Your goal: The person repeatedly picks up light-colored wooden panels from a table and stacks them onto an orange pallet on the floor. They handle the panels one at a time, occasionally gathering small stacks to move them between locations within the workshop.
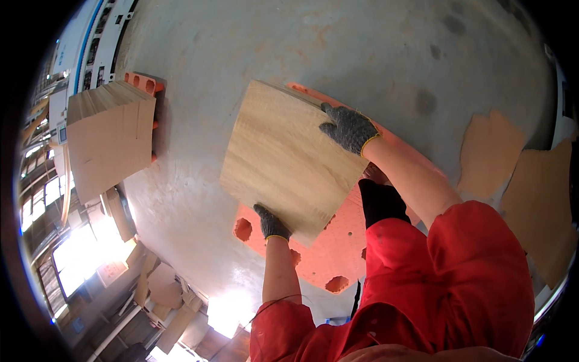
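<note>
A rectangular wood-grain board (292,160) lies at a slant over an orange plastic pallet (329,256). A layer of similar board edges shows along its far side, so I cannot tell whether it rests on others. My left hand (272,224), in a dark grey knitted glove with a yellow cuff, grips the near left edge, its fingertips partly hidden. At the far right edge, my right hand (350,128), gloved the same way, is closed on the board with thumb and fingers at the rim.
To the left, a tall stack of boards (111,133) stands on another orange pallet (143,83). Brown cardboard sheets (490,151) lie on the grey floor (338,42) at the right. A long machine (99,45) runs along the far left. My foot and red-clad leg are beside the near pallet.
</note>
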Demonstrator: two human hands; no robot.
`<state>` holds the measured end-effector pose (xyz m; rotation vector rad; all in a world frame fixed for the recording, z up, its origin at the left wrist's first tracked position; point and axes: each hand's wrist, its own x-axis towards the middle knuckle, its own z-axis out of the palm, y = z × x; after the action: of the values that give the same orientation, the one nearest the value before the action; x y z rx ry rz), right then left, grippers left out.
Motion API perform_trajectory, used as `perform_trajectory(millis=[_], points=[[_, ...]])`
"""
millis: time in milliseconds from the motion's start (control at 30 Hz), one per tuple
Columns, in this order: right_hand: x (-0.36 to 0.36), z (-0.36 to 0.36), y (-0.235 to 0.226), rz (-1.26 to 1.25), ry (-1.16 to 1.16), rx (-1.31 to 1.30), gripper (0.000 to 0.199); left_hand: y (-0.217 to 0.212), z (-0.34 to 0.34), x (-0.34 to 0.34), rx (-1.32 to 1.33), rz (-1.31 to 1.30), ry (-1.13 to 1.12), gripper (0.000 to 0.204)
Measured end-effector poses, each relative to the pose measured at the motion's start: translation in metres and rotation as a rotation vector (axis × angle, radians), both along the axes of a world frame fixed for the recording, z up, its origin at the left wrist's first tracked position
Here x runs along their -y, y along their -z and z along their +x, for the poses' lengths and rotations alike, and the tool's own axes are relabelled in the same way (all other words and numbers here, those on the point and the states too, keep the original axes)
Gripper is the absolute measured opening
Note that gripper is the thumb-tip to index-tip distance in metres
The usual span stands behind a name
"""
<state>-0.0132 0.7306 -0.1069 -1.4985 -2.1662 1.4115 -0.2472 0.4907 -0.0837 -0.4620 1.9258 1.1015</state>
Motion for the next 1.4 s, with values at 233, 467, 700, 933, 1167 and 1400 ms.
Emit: perform_trajectory(millis=[233,467,700,933,1167,1400], points=[[0.003,-0.004,-0.008,-0.055,0.011,-0.013,0.050,-0.012,-0.004,0.003,-0.004,0.017,0.023,0.078],[-0.022,-0.005,-0.033,0.135,-0.145,0.216,0.045,0.031,-0.047,0.022,-0.027,-0.201,0.223,0.070],[-0.032,0.049,-0.019,-0.291,-0.124,0.046,0.057,-0.025,0.001,0.036,0.030,-0.289,0.011,0.083],[-0.020,0.044,0.009,-0.315,-0.068,0.059,0.064,0.000,0.060,0.043,0.272,0.005,0.127,0.068],[-0.023,0.043,-0.001,-0.214,-0.052,0.051,0.074,-0.009,0.077,0.039,0.167,0.001,0.175,0.068],[0.003,0.045,0.002,-0.163,0.121,0.176,0.081,0.015,0.044,0.067,0.438,0.177,0.104,0.072]])
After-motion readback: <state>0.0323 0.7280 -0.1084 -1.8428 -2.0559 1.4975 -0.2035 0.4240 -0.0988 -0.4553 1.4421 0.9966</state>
